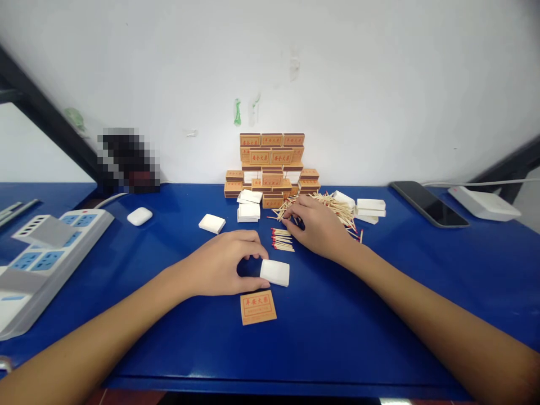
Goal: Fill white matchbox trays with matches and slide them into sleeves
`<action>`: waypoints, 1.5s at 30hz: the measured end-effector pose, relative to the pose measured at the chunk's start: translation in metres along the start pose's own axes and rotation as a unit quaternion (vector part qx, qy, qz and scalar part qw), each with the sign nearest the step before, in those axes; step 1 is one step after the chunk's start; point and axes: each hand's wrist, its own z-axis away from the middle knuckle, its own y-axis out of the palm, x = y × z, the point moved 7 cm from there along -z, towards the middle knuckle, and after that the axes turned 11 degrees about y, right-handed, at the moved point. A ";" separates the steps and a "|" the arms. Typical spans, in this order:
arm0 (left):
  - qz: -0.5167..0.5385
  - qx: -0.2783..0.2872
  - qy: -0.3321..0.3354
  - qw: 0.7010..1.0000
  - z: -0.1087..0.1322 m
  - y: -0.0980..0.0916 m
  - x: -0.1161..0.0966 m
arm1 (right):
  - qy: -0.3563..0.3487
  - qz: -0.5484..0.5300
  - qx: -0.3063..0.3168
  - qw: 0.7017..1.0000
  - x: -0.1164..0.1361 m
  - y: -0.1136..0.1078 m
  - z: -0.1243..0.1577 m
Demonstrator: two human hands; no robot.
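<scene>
My left hand (228,263) grips a small white matchbox tray (275,272) by its left side, thumb at the near edge and fingers at the far one. Just below lies a flat orange matchbox sleeve (258,307) with red print. My right hand (317,225) is closed in a pinch at the left edge of a heap of loose matches (337,207). A red-headed match (276,217) points left from its fingertips. Between my hands, a row of matches (282,240) lies side by side, red heads to the left.
Stacked orange matchboxes (272,169) stand against the wall. White trays lie left (212,223), centre (248,212) and right (370,207) of the heap. A phone (428,203) and white box (484,203) are at right; an earbud case (139,216) and power strip (54,264) at left.
</scene>
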 end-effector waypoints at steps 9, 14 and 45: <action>-0.005 0.001 0.001 1.000 0.001 0.000 -0.001 | -0.022 0.103 -0.031 0.994 0.001 -0.007 0.001; -0.004 -0.001 0.001 1.000 0.002 -0.001 0.000 | -0.020 0.106 -0.049 0.993 0.000 -0.018 0.004; -0.002 -0.003 0.006 1.000 0.001 0.000 -0.001 | 0.026 -0.039 0.083 0.995 -0.011 -0.015 0.000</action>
